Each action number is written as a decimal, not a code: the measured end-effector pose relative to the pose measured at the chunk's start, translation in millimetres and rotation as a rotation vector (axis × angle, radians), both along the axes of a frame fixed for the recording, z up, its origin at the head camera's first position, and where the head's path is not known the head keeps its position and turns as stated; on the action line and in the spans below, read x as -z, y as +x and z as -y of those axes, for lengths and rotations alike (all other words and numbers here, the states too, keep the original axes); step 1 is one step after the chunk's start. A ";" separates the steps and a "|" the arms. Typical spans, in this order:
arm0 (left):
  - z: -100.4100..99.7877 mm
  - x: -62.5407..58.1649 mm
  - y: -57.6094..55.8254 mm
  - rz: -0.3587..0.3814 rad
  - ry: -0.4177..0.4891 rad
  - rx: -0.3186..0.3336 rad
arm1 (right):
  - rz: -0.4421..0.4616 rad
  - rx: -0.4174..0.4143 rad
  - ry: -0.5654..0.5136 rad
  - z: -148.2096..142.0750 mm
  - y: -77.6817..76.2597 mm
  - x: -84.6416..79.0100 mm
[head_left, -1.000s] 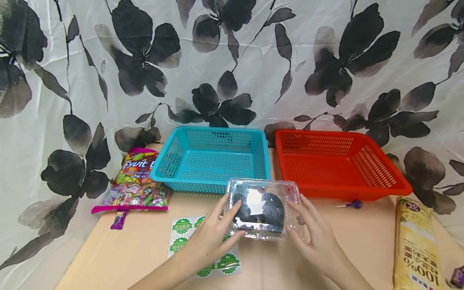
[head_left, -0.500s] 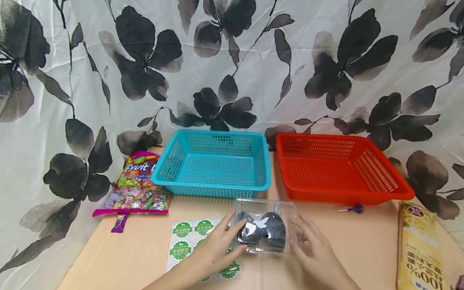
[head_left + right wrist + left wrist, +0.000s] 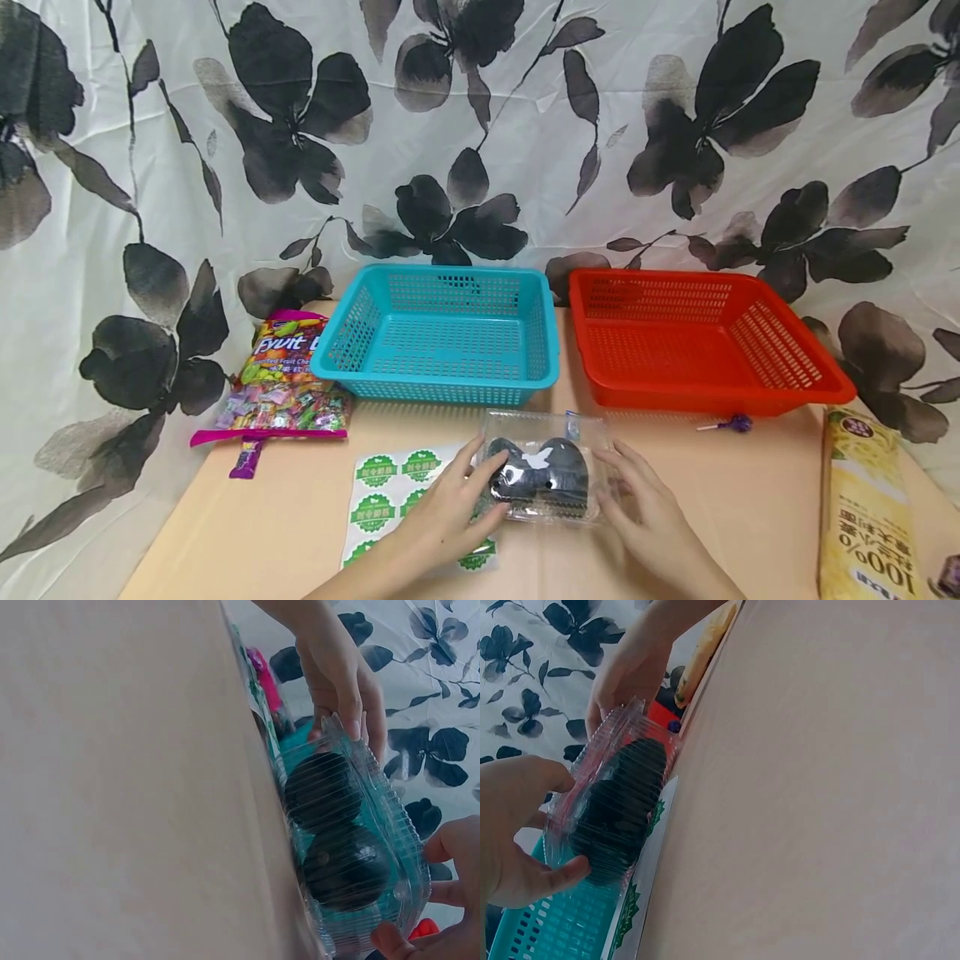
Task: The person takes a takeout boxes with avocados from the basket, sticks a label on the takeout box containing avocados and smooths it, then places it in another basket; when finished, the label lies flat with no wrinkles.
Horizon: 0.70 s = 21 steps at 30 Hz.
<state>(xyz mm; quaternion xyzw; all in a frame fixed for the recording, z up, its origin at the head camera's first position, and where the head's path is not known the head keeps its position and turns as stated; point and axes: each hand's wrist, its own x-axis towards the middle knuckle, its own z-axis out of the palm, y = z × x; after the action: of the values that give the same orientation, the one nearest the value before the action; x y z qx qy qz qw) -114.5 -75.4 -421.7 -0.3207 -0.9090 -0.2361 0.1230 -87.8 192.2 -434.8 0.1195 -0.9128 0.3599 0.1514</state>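
Note:
A clear plastic clamshell box (image 3: pixel 536 425) with two dark, shiny round items (image 3: pixel 566 475) inside is between my hands in front of the baskets. My left hand (image 3: pixel 450 510) grips its left end, fingers over the top and thumb near the front edge. The opposite end is held by my right hand (image 3: pixel 647 508), with the thumb low. In the left wrist view the ribbed side of the box (image 3: pixel 615 810) shows; the right wrist view shows the round items (image 3: pixel 346 866) through the plastic. Whether the box touches the table, I cannot tell.
A sheet of green round stickers (image 3: pixel 372 512) lies partly under my left arm. Behind are a teal basket (image 3: pixel 435 390) and a red basket (image 3: pixel 712 400). A candy bag (image 3: pixel 285 404) and small purple packet (image 3: pixel 246 458) lie left; a lollipop (image 3: pixel 737 423) and yellow pasta bag (image 3: pixel 866 508), right.
From a second ago, both hands have brought the box down and nearer to me, away from the baskets, and its tilt has changed. Over the last half second it has hardly moved.

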 end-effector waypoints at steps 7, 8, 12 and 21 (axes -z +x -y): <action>1.2 0.9 -1.1 -0.015 0.013 -0.017 | 0.014 -0.017 0.028 -2.9 -0.2 -1.5; 1.5 1.0 -1.0 -0.009 0.009 -0.019 | 0.012 -0.019 0.033 -3.1 -0.2 -1.6; 2.1 -0.1 -1.0 0.005 -0.004 -0.019 | 0.018 -0.012 0.053 -3.6 0.0 -2.2; 16.7 -12.2 -0.7 0.008 -0.053 -0.080 | -0.028 0.017 0.079 -2.8 -0.6 -9.9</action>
<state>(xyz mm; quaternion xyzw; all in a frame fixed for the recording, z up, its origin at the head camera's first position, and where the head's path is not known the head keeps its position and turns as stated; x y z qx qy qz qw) -115.2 -92.1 -409.5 -0.2861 -0.9276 -0.2081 0.1201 -88.4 195.0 -424.9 0.1227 -0.9251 0.3204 0.1624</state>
